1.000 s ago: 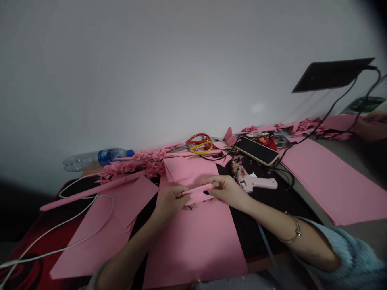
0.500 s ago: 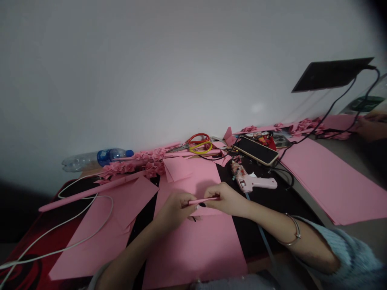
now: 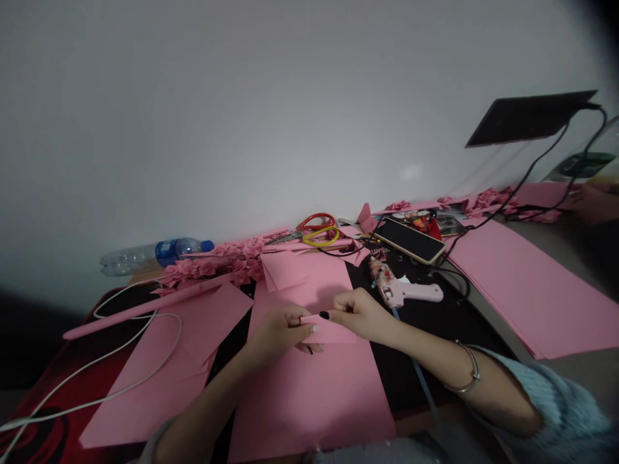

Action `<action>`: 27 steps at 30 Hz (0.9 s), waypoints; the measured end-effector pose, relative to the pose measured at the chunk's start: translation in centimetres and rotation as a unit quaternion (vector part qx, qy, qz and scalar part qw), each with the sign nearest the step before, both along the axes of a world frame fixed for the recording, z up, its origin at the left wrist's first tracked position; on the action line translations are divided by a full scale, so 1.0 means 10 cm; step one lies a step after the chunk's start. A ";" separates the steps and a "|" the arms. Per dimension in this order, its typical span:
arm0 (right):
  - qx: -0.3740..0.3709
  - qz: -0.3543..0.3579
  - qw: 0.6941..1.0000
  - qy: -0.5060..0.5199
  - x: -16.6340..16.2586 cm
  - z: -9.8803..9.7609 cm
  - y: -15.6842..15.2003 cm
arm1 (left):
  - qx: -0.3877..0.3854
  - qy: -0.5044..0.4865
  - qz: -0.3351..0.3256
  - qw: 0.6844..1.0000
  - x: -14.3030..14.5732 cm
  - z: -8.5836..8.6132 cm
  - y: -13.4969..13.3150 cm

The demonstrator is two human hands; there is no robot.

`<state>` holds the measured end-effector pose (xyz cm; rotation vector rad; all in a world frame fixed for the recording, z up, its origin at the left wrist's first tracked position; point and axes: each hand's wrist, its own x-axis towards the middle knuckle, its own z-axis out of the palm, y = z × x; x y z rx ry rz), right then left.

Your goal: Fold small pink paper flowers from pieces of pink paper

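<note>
Pink slip (image 3: 337, 332) in grip of left hand (image 3: 278, 332) and right hand (image 3: 360, 314) — glue gun (image 3: 412, 293), scissors (image 3: 290, 236) nearby.

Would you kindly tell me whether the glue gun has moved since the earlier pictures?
No, the glue gun has not visibly moved: it lies in the same spot, the gap to the phone unchanged.

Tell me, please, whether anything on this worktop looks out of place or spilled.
A clear, blue-capped plastic bottle lies on its side beside the folded pink paper flowers instead of standing upright; no spill is visible.
</note>
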<state>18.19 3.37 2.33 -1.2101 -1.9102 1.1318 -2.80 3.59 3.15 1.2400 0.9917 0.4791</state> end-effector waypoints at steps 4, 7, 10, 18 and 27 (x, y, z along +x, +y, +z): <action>0.009 -0.026 1.000 0.007 0.00 0.00 -0.01 | -0.002 -0.003 -0.008 1.000 -0.04 0.03 0.03; 0.011 -0.038 0.999 0.016 0.00 0.01 -0.02 | 0.007 0.001 -0.010 1.000 -0.06 0.05 0.03; 0.011 -0.057 0.998 0.032 0.03 0.02 0.01 | 0.013 0.004 0.002 1.000 -0.10 0.08 0.05; -0.073 -0.111 0.974 0.183 0.08 0.04 0.09 | 0.030 -0.028 0.124 0.991 -0.17 -0.01 0.14; -0.142 -0.027 0.983 0.112 -0.01 0.01 -0.04 | 0.227 0.076 0.054 0.969 -0.06 -0.04 0.06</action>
